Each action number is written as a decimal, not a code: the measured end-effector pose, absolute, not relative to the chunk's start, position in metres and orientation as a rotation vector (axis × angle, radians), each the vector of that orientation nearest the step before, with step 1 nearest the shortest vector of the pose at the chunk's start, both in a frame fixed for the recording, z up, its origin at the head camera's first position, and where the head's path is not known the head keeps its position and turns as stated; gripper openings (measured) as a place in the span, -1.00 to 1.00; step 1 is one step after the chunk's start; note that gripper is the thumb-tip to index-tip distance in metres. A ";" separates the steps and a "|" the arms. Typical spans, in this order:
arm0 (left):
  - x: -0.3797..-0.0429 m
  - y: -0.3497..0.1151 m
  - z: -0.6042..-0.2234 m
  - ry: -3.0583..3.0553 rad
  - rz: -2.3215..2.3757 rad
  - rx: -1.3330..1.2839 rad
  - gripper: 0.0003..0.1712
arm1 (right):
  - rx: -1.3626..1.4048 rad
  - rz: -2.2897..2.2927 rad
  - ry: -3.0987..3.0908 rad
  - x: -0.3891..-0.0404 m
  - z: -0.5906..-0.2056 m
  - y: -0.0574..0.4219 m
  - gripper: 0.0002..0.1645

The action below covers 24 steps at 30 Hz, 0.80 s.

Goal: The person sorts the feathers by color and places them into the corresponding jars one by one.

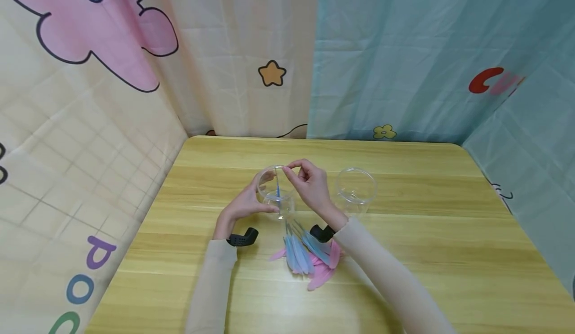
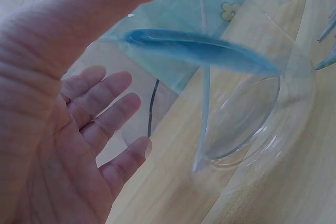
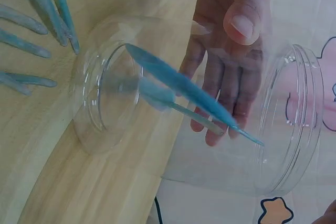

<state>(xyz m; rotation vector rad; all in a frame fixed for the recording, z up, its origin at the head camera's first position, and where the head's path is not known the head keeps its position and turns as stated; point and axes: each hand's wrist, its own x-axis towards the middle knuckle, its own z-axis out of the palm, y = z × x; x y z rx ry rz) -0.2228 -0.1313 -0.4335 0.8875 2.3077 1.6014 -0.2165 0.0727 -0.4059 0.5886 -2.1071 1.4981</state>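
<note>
A clear jar (image 1: 268,197) with a ridged rim is held in my left hand (image 1: 246,201), thumb on the near side and fingers along the far wall. Inside lies a long blue feather (image 3: 184,86), its quill toward the mouth. A second pale blue feather (image 3: 157,94) shows through the wall there. My right hand (image 1: 311,183) is at the rim, fingers loosely bent, thumb and index fingertips close together; no feather shows between them. Only a bit of its fingers (image 3: 329,215) appears in the right wrist view. Near the forearms lies a pile of blue feathers (image 1: 296,254) and pink feathers (image 1: 321,276).
A second clear jar (image 1: 358,186) stands upright to the right of my right hand. The pale wooden table (image 1: 427,254) ends at printed curtains (image 1: 386,49) at the back and sides. My right wrist and its black camera (image 1: 322,234) are over the feather pile.
</note>
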 end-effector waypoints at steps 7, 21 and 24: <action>-0.223 -0.132 -0.432 2.326 1.583 0.864 0.15 | 0.531 1.519 -2.185 -0.211 -0.409 0.086 -0.83; -0.223 -0.130 -0.432 2.327 1.593 0.888 0.16 | 0.576 1.386 -2.411 -0.197 -0.411 0.109 -0.81; -0.223 -0.130 -0.433 2.319 1.604 0.900 0.16 | 0.615 1.347 -2.463 -0.195 -0.416 0.114 -0.79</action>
